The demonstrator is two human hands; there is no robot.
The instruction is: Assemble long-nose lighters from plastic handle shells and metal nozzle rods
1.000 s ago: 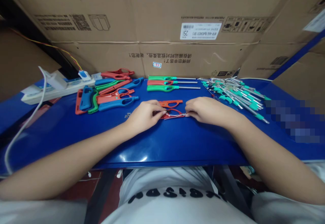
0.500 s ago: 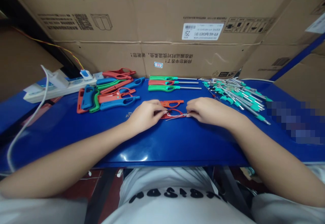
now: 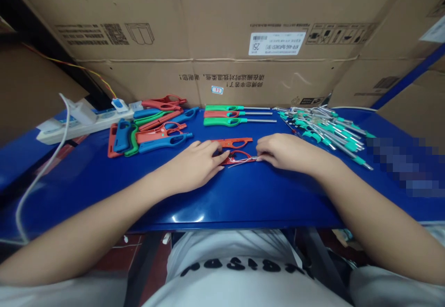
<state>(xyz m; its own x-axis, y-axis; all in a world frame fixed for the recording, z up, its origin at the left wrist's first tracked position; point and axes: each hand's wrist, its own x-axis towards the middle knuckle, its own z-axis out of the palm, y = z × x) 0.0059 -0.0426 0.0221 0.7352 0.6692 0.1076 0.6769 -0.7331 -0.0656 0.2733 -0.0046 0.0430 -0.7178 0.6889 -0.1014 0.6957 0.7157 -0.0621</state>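
From where I stand, the red shell (image 3: 239, 152) lies open on the blue table (image 3: 222, 200), nearer to the person than the row of three lighters (image 3: 221, 114); the left hand (image 3: 193, 164) covers its left end with fingertips, and whether these grip or only press, I cannot tell; the right hand (image 3: 285, 151) has its fingers narrow, pinching the shell's right tip; white wires (image 3: 237, 160) show inside, and a thin rod (image 3: 238, 164) lies along the near edge; an orange half (image 3: 236, 142) is between the shell and the row; left of the row is a pile of handles (image 3: 162, 143), right of it a heap of metal tubes (image 3: 342, 142); if the left fingertips press unevenly, the wires could spring out; if the right pinch loosens, the tip could turn.
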